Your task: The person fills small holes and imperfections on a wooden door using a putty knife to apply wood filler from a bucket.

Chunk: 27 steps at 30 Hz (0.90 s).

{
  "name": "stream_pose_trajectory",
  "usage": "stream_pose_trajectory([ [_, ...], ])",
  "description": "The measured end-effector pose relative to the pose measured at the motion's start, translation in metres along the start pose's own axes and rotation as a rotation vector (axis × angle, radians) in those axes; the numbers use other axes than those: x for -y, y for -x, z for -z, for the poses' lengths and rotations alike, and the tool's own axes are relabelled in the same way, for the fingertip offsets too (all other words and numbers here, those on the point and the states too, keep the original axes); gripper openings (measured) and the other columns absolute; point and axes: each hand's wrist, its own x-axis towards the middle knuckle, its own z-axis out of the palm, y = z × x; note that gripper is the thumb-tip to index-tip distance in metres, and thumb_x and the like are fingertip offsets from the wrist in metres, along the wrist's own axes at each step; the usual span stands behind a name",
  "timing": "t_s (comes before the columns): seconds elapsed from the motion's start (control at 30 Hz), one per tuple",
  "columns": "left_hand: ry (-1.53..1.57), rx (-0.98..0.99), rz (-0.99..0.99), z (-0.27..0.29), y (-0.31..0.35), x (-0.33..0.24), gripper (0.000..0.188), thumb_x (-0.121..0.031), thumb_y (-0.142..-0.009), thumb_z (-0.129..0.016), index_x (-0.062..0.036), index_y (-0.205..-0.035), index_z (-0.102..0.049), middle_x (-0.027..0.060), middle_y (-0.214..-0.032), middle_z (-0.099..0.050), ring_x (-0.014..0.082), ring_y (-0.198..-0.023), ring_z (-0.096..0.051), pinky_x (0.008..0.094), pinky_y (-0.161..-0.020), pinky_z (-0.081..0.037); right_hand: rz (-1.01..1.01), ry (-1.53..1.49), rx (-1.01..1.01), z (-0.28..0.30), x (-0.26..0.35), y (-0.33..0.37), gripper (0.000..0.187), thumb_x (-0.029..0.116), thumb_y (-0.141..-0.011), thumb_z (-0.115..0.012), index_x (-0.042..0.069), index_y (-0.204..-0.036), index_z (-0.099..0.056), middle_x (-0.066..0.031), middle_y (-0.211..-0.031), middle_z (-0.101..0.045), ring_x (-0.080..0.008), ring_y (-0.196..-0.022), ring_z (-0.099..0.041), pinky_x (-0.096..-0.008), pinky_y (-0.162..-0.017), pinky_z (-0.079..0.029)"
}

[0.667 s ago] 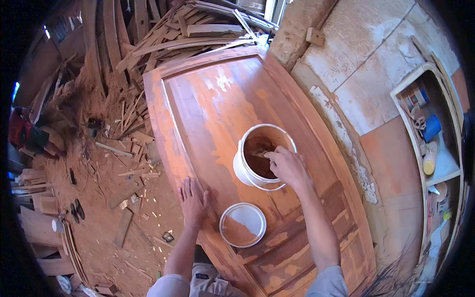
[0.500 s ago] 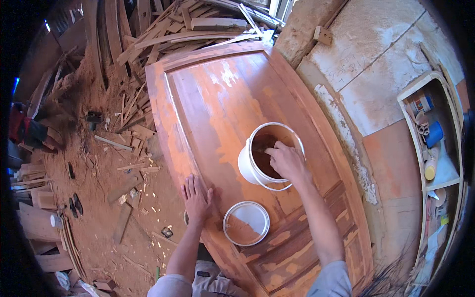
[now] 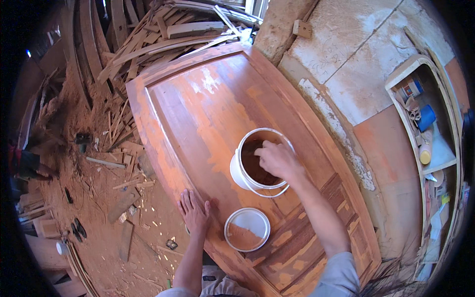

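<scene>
A large panelled wooden door (image 3: 217, 123) lies flat in front of me, its brown face patched with orange. My left hand (image 3: 195, 212) rests flat on its left edge, fingers apart. On the door stands a white bucket (image 3: 240, 171) with a thin handle hanging at its near side and dark brown stuff inside. My right hand (image 3: 278, 159) reaches over the rim into the bucket with its fingers curled; whatever they hold is hidden. Nearer to me, right of my left hand, lies a round lid (image 3: 255, 225) partly coated with brown powder or paste.
Scrap wood (image 3: 163, 39) is heaped beyond the door. Sawdust and offcuts cover the floor (image 3: 109, 198) at left, where a pair of sandals (image 3: 78, 229) lies. A person's arm (image 3: 39, 171) shows at far left. An open shelf (image 3: 425, 163) with containers stands at right.
The view has turned slightly, so the door and bucket appear further left. My right hand stays in the bucket, its fingers slightly shifted. My left hand still rests on the edge.
</scene>
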Motion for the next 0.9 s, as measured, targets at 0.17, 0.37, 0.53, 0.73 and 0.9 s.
stream_pose_trajectory([
  [0.17, -0.006, 0.039, 0.029, 0.009, 0.001, -0.001, 0.068, -0.045, -0.093, -0.046, 0.0018, -0.14, -0.034, 0.0196, -0.149, -0.029, 0.0324, -0.141, -0.023, 0.0483, -0.117, -0.012, 0.041, -0.043, 0.011, 0.006, 0.004, 0.014, 0.021, 0.009, -0.079, -0.055, 0.011, -0.092, -0.071, -0.0148, -0.095, -0.065, -0.0337, -0.081, -0.067, -0.0483, -0.074, -0.052],
  [0.37, -0.003, 0.063, 0.039, 0.012, 0.001, -0.006, 0.068, -0.043, -0.093, -0.047, 0.0011, -0.141, -0.033, 0.0194, -0.149, -0.028, 0.0316, -0.142, -0.022, 0.0482, -0.117, -0.012, -0.106, 0.047, 0.203, 0.066, 0.009, 0.022, 0.019, 0.01, -0.078, -0.057, 0.009, -0.091, -0.071, -0.0146, -0.092, -0.066, -0.0318, -0.087, -0.066, -0.0474, -0.075, -0.052],
  [0.53, -0.023, 0.051, 0.027, 0.006, 0.002, -0.004, 0.068, -0.043, -0.092, -0.049, 0.0005, -0.142, -0.033, 0.0187, -0.15, -0.028, 0.0312, -0.141, -0.023, 0.0483, -0.117, -0.014, 0.01, -0.024, 0.046, 0.016, 0.009, -0.006, 0.024, 0.015, -0.079, -0.057, 0.014, -0.098, -0.072, -0.0119, -0.093, -0.066, -0.0315, -0.086, -0.066, -0.0458, -0.079, -0.051],
  [0.73, 0.012, 0.013, 0.019, 0.008, 0.002, -0.004, 0.065, -0.038, -0.091, -0.053, 0.001, -0.139, -0.036, 0.0202, -0.148, -0.031, 0.0337, -0.14, -0.026, 0.0491, -0.116, -0.014, 0.024, 0.021, 0.122, 0.026, 0.005, 0.0, 0.02, 0.014, -0.078, -0.057, 0.011, -0.092, -0.072, -0.0117, -0.092, -0.067, -0.031, -0.086, -0.066, -0.0459, -0.078, -0.052],
  [0.9, 0.016, 0.016, -0.004, 0.007, 0.002, -0.007, 0.065, -0.04, -0.092, -0.051, 0.0012, -0.14, -0.035, 0.0199, -0.148, -0.031, 0.0334, -0.14, -0.025, 0.0484, -0.116, -0.013, 0.042, -0.039, -0.036, 0.019, 0.006, -0.006, 0.017, 0.01, -0.076, -0.058, 0.009, -0.085, -0.073, -0.0134, -0.089, -0.068, -0.031, -0.085, -0.068, -0.0447, -0.076, -0.053],
])
